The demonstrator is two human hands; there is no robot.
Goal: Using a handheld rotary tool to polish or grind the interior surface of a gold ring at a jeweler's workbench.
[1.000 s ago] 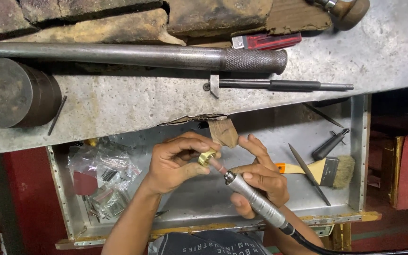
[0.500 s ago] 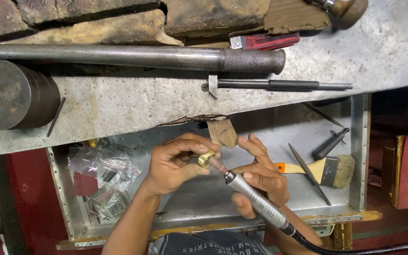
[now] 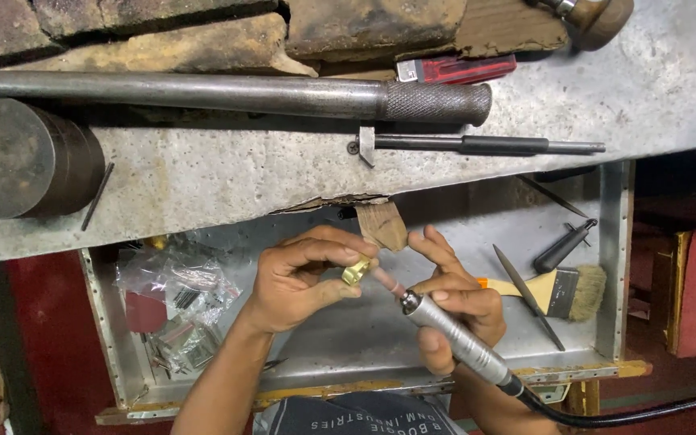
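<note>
My left hand (image 3: pixel 304 278) pinches a small brass-coloured piece (image 3: pixel 356 271) between thumb and fingertips, above an open metal drawer (image 3: pixel 614 266). My right hand (image 3: pixel 453 310) grips a slim silver rotary handpiece (image 3: pixel 457 342) like a pen. Its pinkish tip touches the brass piece. A black cable (image 3: pixel 622 415) runs from the handpiece off to the lower right. A small wooden peg (image 3: pixel 384 225) juts out from the bench edge just above both hands.
In the drawer lie a flat paintbrush (image 3: pixel 565 290), a thin file (image 3: pixel 525 294), a black-handled tool (image 3: pixel 561 250) and plastic bags of small parts (image 3: pixel 179 298). On the grey bench top (image 3: pixel 227 189) rest a long steel bar (image 3: pixel 227 93), a thin rod tool (image 3: pixel 485 146), a heavy round block (image 3: pixel 22 157) and a red tool (image 3: pixel 457 69).
Nothing has visibly changed: both hands stay together over the drawer, the handpiece tip against the brass piece. The view has only shifted a little.
</note>
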